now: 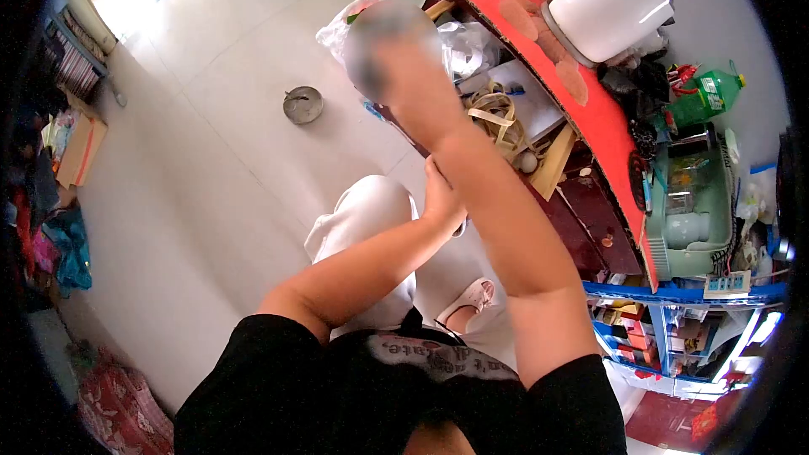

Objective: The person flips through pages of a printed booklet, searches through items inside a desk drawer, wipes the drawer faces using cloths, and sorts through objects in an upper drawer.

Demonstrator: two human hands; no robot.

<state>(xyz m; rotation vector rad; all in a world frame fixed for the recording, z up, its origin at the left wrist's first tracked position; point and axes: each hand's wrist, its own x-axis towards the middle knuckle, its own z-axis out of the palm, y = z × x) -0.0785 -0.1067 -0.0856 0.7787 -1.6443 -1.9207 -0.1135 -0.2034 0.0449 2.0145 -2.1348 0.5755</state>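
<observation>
My right hand (pixel 403 63) is stretched out over the far end of an open drawer; a blurred patch covers its fingers. A crumpled white plastic bag (pixel 335 34) shows beside it, but I cannot tell whether the hand holds it. Under my right forearm, my left hand (pixel 440 194) is at the near side of the drawer, its fingers mostly hidden. In the drawer lie a tangle of tan straps (pixel 495 122), a clear plastic bag (pixel 468 49) and a white sheet or box (pixel 533 109).
The drawer belongs to a dark red cabinet (pixel 594 211) with a red top (pixel 602 147). On top stand a white kettle (pixel 611 8), a green bottle (pixel 712 94) and a green basket (pixel 659 244). A round metal tin (pixel 303 105) sits on the tiled floor (pixel 211 143).
</observation>
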